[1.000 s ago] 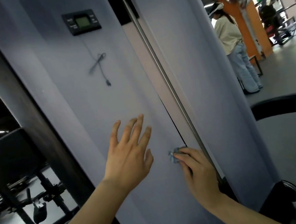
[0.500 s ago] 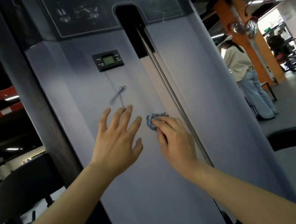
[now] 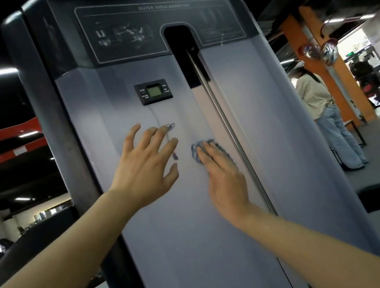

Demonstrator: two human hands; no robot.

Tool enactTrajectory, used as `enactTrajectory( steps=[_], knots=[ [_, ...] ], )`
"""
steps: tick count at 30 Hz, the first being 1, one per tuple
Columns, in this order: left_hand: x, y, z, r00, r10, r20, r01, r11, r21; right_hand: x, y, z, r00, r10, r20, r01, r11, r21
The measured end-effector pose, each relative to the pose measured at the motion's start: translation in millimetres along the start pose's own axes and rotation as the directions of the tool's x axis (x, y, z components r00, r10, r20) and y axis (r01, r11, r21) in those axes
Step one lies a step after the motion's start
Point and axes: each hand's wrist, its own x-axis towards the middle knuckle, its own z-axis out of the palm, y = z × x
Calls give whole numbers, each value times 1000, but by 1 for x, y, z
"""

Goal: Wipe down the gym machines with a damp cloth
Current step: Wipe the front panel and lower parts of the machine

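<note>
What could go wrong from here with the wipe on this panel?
1. The left hand spreads its fingers over the thin wire below the display; a sideways move could snag it.
2. The right hand presses the cloth close to the rod; its edge could catch there.
3. Wiping upward may wet the display.

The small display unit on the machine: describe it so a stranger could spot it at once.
Find the tall grey machine cover with a dark placard across its top. Just below the placard, left of the slot holding a metal rod, sits the display unit. It is the only black rectangle on the grey, with a green screen in its middle.
</note>
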Motion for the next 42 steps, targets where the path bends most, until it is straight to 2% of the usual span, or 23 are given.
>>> enactTrajectory(
  steps=[6, 11, 15, 19, 27, 36, 39, 42],
  knots=[
    [23, -9, -2, 1000, -15, -27, 15, 1000, 9, 95, -10, 8, 998, -57, 28, 56, 998, 18],
    [40, -24, -2, 997, -65, -42, 64, 998, -4, 55, 7, -4, 988, -130, 85, 131, 991, -4],
    [49, -33, 1, 993, -116, 9, 116, 993, -4, 35, 14, -6, 986, -153, 72, 155, 988, -11],
    [48, -29, 5, 992, -121, 19, 121, 992, -18, 78, 3, 7, 993, -117, 18, 117, 993, -19],
    [48, -28, 7, 992, -125, 2, 125, 992, 10, 192, -20, 19, 997, -77, 13, 77, 996, 39],
    [48, -28, 7, 991, -137, -6, 137, 990, -17, 131, 8, 7, 972, -230, 56, 230, 973, -2],
    [48, -27, 7, 988, -150, -23, 150, 989, -6, 152, 7, 6, 967, -245, 70, 246, 969, -16],
    [46, -27, 5, 976, -207, -64, 208, 978, 0, 195, -8, 9, 979, -185, 82, 186, 982, -8]
  ],
)
